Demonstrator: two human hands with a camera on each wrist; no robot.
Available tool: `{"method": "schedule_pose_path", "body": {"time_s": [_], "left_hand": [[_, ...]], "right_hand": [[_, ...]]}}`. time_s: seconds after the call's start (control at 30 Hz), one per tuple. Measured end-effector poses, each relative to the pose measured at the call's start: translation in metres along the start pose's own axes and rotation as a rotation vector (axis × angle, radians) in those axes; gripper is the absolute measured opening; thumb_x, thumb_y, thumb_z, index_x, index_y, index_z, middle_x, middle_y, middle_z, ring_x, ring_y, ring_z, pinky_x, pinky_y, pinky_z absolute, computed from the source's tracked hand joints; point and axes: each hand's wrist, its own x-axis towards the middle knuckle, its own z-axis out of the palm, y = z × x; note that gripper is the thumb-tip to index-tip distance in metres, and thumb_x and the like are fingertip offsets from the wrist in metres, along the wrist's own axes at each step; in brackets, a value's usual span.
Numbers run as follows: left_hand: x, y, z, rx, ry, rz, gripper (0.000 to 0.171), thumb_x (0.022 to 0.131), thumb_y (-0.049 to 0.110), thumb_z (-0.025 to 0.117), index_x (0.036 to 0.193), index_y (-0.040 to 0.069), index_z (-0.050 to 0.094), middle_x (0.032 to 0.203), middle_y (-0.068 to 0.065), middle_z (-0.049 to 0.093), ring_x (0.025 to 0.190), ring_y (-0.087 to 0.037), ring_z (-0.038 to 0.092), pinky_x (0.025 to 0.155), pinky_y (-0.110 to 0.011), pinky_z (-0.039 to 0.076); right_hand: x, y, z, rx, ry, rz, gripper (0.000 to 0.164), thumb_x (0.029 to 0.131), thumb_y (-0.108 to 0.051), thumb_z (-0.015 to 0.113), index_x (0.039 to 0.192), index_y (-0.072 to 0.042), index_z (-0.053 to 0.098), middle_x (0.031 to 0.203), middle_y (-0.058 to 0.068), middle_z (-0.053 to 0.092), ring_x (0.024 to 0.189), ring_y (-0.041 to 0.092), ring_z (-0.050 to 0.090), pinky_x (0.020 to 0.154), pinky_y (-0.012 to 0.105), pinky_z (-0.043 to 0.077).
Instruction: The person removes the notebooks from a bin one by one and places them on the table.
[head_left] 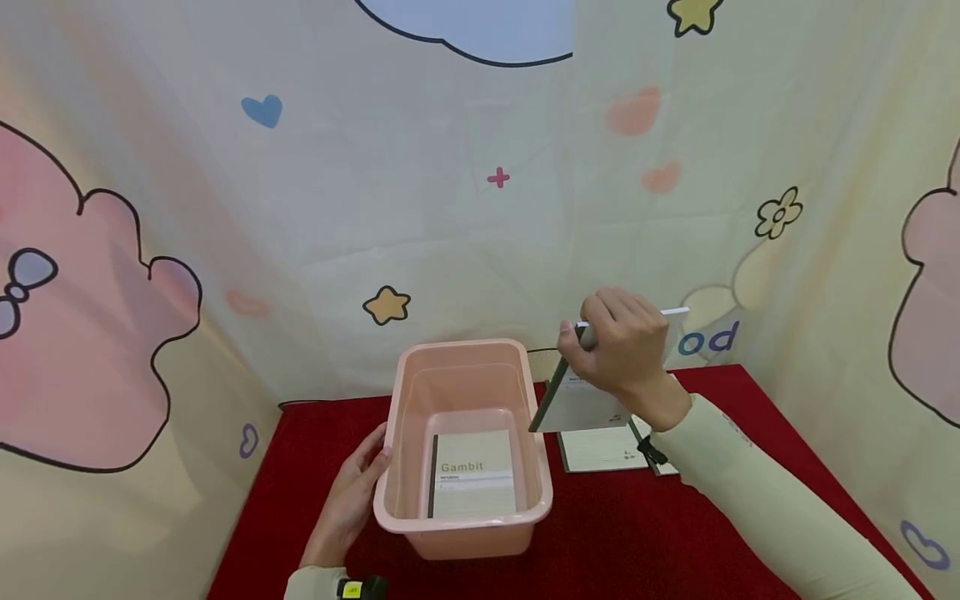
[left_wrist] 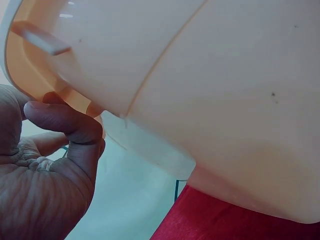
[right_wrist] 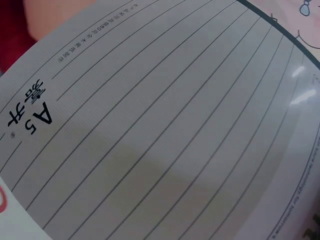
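Note:
My left hand [head_left: 348, 493] grips the left rim of a pink plastic basin [head_left: 472, 543]. In the left wrist view its thumb and fingers bend about the rim, beside the outer wall. Inside the basin, a notebook [head_left: 475, 493] marked "Gambit" lies flat on the bottom with its dark spine to the left. My right hand [head_left: 621, 343] holds another notebook [head_left: 588, 404] by its upper edge, tilted in the air just right of the basin. The lined, pale cover [right_wrist: 150, 120] marked "A5" fills the right wrist view; the right fingers are out of sight there.
Under the raised notebook, a light notebook [head_left: 600, 454] lies on the red tablecloth [head_left: 600, 533], with part of another one [head_left: 665, 469] beside it, partly behind the right wrist. A patterned curtain [head_left: 450, 233] hangs close behind the table and along both sides.

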Motion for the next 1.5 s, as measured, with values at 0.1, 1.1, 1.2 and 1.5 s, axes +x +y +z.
{"method": "schedule_pose_path", "body": {"time_s": [0.1,1.1,1.2,1.5], "left_hand": [[0.001,0.001,-0.001,-0.001,0.001,0.004,0.053,0.102,0.026,0.052,0.152,0.022,0.034,0.154,-0.007,0.040,0.136,-0.035,0.044,0.105,-0.039,0.048],[-0.001,0.000,-0.003,-0.007,-0.017,0.005,0.057,0.101,0.031,0.053,0.153,0.023,0.031,0.154,-0.006,0.039,0.136,-0.034,0.046,0.108,-0.046,0.045],[-0.001,-0.001,-0.003,-0.007,-0.013,0.005,0.057,0.101,0.030,0.053,0.153,0.022,0.032,0.154,-0.007,0.039,0.135,-0.034,0.046,0.107,-0.044,0.046],[-0.003,-0.001,-0.002,-0.008,-0.024,0.006,0.057,0.101,0.033,0.054,0.153,0.024,0.032,0.154,-0.007,0.039,0.136,-0.036,0.044,0.107,-0.044,0.046]], "right_hand": [[-0.015,0.009,-0.008,-0.017,-0.023,-0.010,0.039,0.086,-0.033,0.042,0.057,-0.008,0.044,0.051,0.003,0.036,0.045,0.017,0.032,0.043,0.028,0.023],[-0.183,-0.004,-0.027,-0.036,-0.639,0.097,0.027,0.086,-0.036,0.051,0.069,-0.016,0.047,0.056,-0.007,0.039,0.049,0.007,0.036,0.045,0.020,0.027],[-0.188,-0.002,-0.022,-0.026,-0.660,0.099,0.026,0.086,-0.037,0.054,0.073,-0.015,0.049,0.059,-0.006,0.041,0.052,0.008,0.039,0.046,0.022,0.032],[-0.204,0.010,-0.009,-0.049,-0.867,0.128,0.036,0.087,-0.045,0.059,0.100,-0.012,0.060,0.087,0.004,0.058,0.087,0.023,0.057,0.081,0.046,0.044]]}}
